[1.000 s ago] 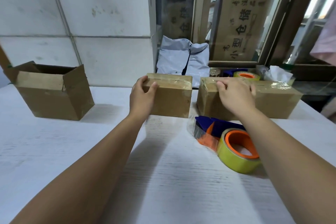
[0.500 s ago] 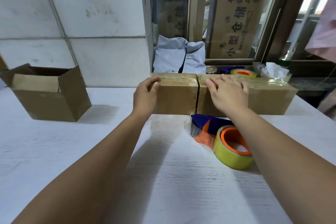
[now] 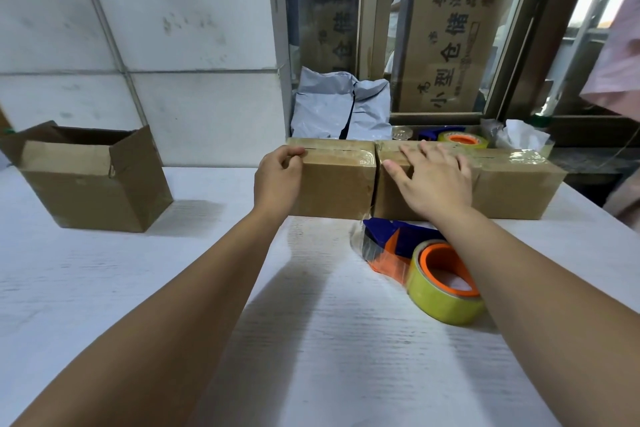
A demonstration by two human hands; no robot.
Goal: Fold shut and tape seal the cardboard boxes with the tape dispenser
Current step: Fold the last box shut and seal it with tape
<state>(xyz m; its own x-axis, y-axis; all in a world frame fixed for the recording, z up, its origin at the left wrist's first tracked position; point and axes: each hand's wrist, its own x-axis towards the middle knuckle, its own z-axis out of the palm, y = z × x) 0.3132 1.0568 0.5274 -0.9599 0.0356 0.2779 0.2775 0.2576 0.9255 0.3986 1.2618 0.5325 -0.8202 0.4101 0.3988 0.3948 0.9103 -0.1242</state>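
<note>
head: left hand (image 3: 277,180) grips small box (image 3: 337,184), right hand (image 3: 433,180) spread flat on long box (image 3: 512,191).

White table (image 3: 311,340), streaked with fine pale grey grain lines. Three plain brown cardboard boxes: an open box (image 3: 90,191), darker brown inside; a small sealed box (image 3: 341,184) and a long sealed box (image 3: 512,191), each with glossy clear tape shining along the top. Tape dispenser (image 3: 391,243) in dark blue and orange. Its tape roll (image 3: 443,291) is yellow-green with a bright orange core. A second roll (image 3: 462,139) shows the same yellow and orange. Mailer bags (image 3: 339,107) are pale grey-blue. Tiled wall (image 3: 173,28) is white, mottled with grey smudges and dark grout lines. A brown carton behind glass (image 3: 453,42) carries black printed characters. Cloth (image 3: 620,55) at the right edge is pink.
</note>
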